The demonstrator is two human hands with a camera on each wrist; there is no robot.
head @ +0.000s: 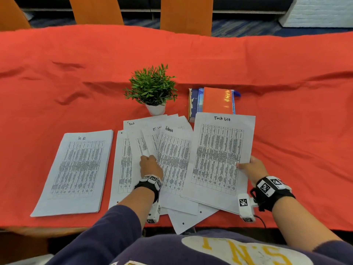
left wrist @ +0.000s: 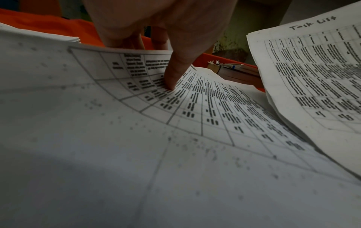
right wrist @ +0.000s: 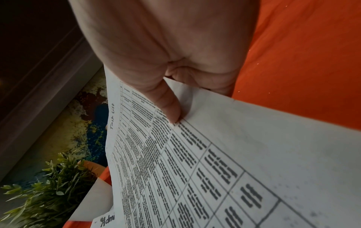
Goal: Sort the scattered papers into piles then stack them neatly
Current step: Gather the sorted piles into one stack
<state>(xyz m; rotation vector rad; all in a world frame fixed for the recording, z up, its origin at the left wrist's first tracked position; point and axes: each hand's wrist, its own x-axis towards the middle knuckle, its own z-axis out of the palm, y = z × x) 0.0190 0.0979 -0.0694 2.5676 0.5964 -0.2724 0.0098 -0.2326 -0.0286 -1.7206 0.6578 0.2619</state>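
A neat pile of sheets headed "HR" lies at the left on the red cloth. In the middle a loose fan of printed sheets overlaps, with headings "Task", "IT" and "Admin" showing. My left hand rests on this fan. Its thumb presses on top of one sheet and the fingers curl past that sheet's far edge. My right hand pinches the right edge of a "Task list" sheet, thumb on top and fingers beneath. This sheet overlaps the fan's right side.
A small potted plant and a short stack of books stand just behind the papers. Some sheets hang over the table's near edge. Red cloth covers the table. Orange chairs stand at the far side.
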